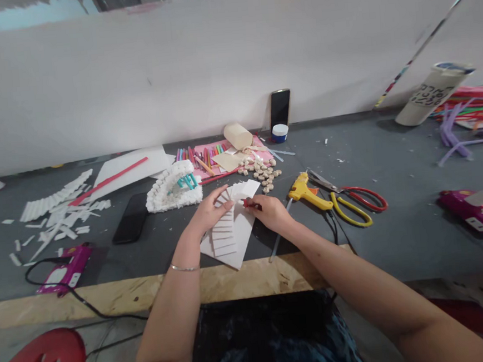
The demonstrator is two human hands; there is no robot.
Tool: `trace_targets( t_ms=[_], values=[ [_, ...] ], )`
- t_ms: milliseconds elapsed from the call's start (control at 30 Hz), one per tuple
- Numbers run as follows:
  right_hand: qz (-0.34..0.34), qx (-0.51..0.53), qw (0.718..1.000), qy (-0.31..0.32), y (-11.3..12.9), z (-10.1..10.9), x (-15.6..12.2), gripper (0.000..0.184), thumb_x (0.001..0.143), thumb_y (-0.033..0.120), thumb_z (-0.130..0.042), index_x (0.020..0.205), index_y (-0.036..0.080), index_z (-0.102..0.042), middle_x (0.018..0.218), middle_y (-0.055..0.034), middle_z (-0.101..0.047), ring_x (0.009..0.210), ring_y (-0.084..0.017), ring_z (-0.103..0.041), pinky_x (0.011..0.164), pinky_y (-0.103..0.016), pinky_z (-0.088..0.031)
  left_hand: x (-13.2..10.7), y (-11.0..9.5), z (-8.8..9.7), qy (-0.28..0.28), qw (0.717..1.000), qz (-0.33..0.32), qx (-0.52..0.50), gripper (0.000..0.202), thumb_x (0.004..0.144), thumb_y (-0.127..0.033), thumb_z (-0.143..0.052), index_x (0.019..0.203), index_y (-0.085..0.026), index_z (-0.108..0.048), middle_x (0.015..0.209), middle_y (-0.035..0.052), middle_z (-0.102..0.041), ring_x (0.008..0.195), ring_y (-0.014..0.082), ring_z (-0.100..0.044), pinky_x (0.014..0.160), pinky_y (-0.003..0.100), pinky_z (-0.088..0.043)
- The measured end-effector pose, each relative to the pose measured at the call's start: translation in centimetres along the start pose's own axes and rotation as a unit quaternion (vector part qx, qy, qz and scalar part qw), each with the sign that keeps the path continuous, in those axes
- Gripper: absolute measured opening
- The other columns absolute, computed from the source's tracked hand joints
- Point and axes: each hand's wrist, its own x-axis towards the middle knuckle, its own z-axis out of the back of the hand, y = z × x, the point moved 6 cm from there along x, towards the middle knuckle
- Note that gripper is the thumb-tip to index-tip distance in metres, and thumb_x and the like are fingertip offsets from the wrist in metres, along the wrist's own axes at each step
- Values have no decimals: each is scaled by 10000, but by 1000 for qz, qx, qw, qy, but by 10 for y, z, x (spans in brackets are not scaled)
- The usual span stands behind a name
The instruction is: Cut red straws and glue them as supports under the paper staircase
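A curved white foam-board piece (223, 234), built of overlapping strips like a small winding staircase, rests on a white board (243, 242) at the table's front. My left hand (209, 212) grips the upper part of this piece, thumb and fingers at its sides. My right hand (271, 213) is closed on a small red object (248, 203), held against the piece's far end; its kind is not clear. To the right lie a yellow glue gun (309, 191) and scissors (351, 194) with red and yellow handles. A white textured model (171, 195) with teal posts stands to the left.
A black phone (130, 219) lies left of the model, near white foam scraps (60, 217). Behind are pale pebbles (264, 173), a beige roll (238, 136), and a blue jar (280, 134). Purple devices (67, 270) with cables sit at both sides.
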Motion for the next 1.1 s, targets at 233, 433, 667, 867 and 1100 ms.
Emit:
trace_targets(
  t_ms=[233, 433, 667, 867, 1100],
  values=[
    [-22, 10, 1000, -2, -1, 0, 1, 98, 829, 223, -634, 879, 210, -716, 820, -19, -722, 671, -146, -609, 622, -243, -418, 2, 6, 0, -2, 1000, -4, -6, 619, 815, -529, -613, 1376, -289, -506, 1443, 66, -509, 1279, 279, -513, 1034, 395, -439],
    [-35, 7, 999, 3, -1, 0, 1, 101, 826, 231, -641, 890, 225, -718, 845, -11, -741, 705, -152, -641, 628, -236, -435, 3, 7, 0, 2, 1000, 5, -6, 643, 810, -531, -612, 1379, -254, -501, 1434, 73, -517, 1228, 273, -554, 995, 371, -477],
    [-31, -12, 999, 10, 4, 2, 0, 134, 835, 245, -619, 942, 218, -694, 845, -16, -726, 725, -156, -635, 638, -231, -425, 3, 5, 0, 2, 1000, 5, -9, 633, 812, -512, -615, 1371, -234, -508, 1438, 85, -511, 1241, 271, -547, 1002, 373, -474],
    [-5, -28, 999, 15, 8, 2, -1, 107, 843, 227, -591, 875, 203, -690, 827, -30, -665, 719, -151, -588, 636, -229, -399, 1, -1, -2, 6, 1000, 1, 2, 660, 804, -522, -626, 1378, -227, -491, 1440, 95, -503, 1264, 281, -524, 1015, 380, -456],
    [23, -11, 999, 21, 13, 5, -3, 111, 846, 191, -581, 874, 187, -688, 820, -15, -607, 672, -119, -550, 639, -215, -405, -2, -9, -2, -21, 1000, 3, -15, 603, 808, -474, -636, 1343, -219, -525, 1361, 107, -573, 1177, 278, -577, 987, 399, -473]
  ],
)
